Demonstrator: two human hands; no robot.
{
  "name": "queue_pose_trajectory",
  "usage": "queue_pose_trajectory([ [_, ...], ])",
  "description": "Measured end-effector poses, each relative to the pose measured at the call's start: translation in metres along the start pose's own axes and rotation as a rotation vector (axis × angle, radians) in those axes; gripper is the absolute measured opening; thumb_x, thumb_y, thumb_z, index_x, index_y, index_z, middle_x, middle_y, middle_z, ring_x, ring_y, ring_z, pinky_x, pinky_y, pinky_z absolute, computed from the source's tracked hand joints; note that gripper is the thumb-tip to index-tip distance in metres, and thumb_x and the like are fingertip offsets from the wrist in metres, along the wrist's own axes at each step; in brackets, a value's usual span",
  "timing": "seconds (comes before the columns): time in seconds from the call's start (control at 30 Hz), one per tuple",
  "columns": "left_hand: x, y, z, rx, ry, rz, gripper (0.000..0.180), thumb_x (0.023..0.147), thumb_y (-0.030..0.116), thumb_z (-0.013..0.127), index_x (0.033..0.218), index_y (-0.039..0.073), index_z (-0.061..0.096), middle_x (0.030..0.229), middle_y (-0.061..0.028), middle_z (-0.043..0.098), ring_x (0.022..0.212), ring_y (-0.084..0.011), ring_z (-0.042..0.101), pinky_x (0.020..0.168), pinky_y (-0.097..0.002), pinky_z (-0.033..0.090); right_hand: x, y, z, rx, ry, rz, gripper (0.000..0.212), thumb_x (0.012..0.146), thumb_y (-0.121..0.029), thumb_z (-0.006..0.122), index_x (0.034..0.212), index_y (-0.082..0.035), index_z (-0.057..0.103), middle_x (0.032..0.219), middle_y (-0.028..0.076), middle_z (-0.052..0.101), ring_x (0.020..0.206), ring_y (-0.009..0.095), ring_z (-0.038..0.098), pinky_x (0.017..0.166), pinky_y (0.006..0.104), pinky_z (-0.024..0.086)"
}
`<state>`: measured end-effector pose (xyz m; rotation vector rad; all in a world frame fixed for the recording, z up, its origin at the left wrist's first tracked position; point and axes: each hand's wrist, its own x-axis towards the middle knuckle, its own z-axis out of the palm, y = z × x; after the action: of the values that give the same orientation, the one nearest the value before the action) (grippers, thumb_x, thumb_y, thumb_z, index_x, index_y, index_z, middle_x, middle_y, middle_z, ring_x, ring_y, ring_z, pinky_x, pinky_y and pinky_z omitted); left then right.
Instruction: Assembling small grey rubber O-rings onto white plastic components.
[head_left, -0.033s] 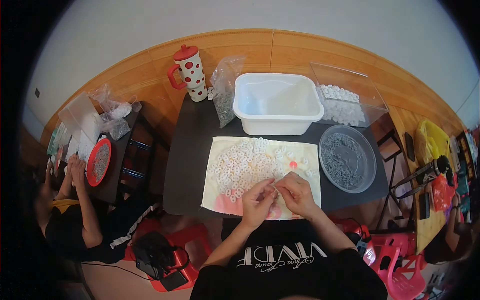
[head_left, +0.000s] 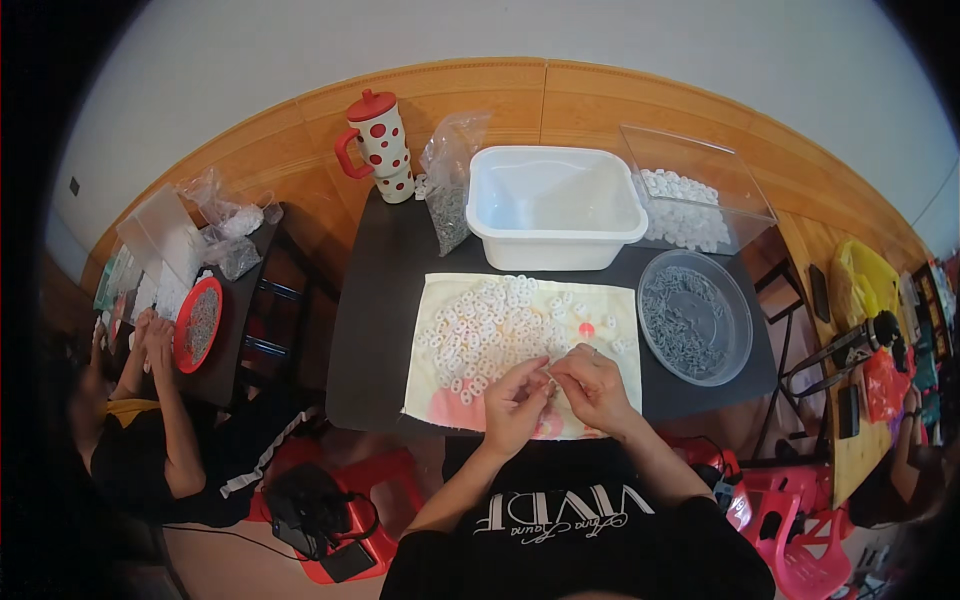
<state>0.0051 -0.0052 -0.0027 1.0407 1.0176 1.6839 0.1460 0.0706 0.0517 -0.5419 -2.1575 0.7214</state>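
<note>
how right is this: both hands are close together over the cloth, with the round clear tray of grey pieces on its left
The side is wrong: in the head view, the round clear tray of grey pieces is right of the cloth. The left hand and right hand are indeed close together over it.

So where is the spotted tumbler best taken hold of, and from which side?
Probably by the red handle of the spotted tumbler, from the person's left: its loop juts out that way, while the clear bag stands close on the right.
</note>
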Motion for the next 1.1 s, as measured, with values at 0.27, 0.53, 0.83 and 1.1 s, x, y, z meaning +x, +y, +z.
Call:
queue_pose_trajectory([
  [0.27,0.002,0.001,0.002,-0.005,0.052,0.017,0.036,0.087,-0.006,0.064,0.122,0.001,0.061,0.088,0.0,0.062,0.072,-0.0048,0.057,0.063,-0.0195,0.047,-0.001,0.013,-0.031,0.071,0.183,0.261,0.01,0.085,0.003,0.063,0.094,0.0,0.064,0.081,0.012,0.061,0.073,0.025,0.06,0.065,0.0319,0.046],
  [0.53,0.002,-0.001,-0.001,-0.004,0.09,0.023,0.037,0.086,-0.009,0.063,0.122,-0.001,0.061,0.092,-0.0025,0.064,0.079,-0.0082,0.059,0.069,-0.022,0.047,-0.012,0.022,-0.019,-0.425,0.048,0.008,0.014,0.074,0.002,0.067,0.087,-0.002,0.065,0.083,0.013,0.056,0.077,0.032,0.056,0.065,0.0402,0.045],
  [0.83,0.002,-0.003,-0.002,-0.021,0.089,0.036,0.035,0.086,-0.006,0.067,0.12,0.001,0.063,0.091,0.0004,0.062,0.078,-0.0052,0.057,0.068,-0.0194,0.047,-0.009,0.026,-0.01,-0.441,-0.059,-0.022,0.01,0.073,-0.003,0.067,0.082,-0.004,0.062,0.082,0.012,0.053,0.078,0.032,0.054,0.069,0.0412,0.044],
  [1.1,0.002,0.005,-0.001,-0.028,0.041,0.002,0.034,0.086,-0.005,0.066,0.12,0.001,0.063,0.09,-0.0003,0.063,0.077,-0.0055,0.058,0.067,-0.0197,0.047,-0.013,0.017,-0.015,0.619,0.197,0.587,0.009,0.092,-0.003,0.064,0.099,0.002,0.065,0.086,0.002,0.066,0.076,0.005,0.057,0.071,0.0211,0.047],
])
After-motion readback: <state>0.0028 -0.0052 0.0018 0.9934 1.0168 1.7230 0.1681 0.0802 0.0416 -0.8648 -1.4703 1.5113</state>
